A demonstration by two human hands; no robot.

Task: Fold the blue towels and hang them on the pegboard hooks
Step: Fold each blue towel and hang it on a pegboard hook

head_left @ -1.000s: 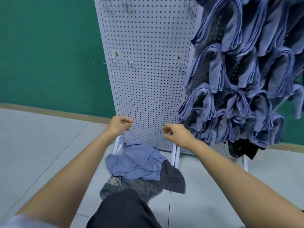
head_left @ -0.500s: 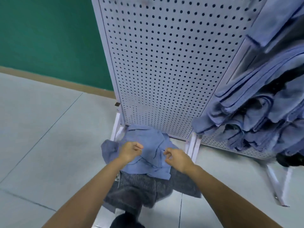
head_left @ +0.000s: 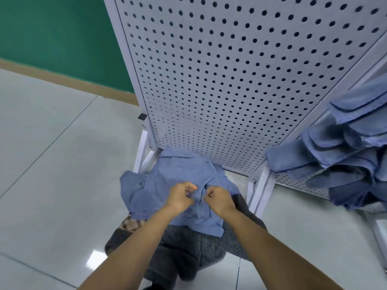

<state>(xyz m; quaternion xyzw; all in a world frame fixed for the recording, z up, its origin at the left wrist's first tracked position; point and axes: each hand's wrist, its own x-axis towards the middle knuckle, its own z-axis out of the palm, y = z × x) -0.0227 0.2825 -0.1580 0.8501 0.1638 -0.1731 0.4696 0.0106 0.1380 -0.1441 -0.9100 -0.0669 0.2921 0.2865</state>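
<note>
I am pinching the crumpled blue towel [head_left: 180, 168], lying on a dark cloth pile [head_left: 188, 243] at the foot of the pegboard [head_left: 230, 70], with left hand [head_left: 180, 197] and right hand [head_left: 219, 199] close together, and should be sliding them out to two corners before lifting

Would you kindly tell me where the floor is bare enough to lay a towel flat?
Bare floor lies left of the blue towel, between the wall and the pegboard, and right of it, below the hung towels. It is crowded before the pegboard: the left hand and right hand pinch that towel atop grey cloths.
</note>
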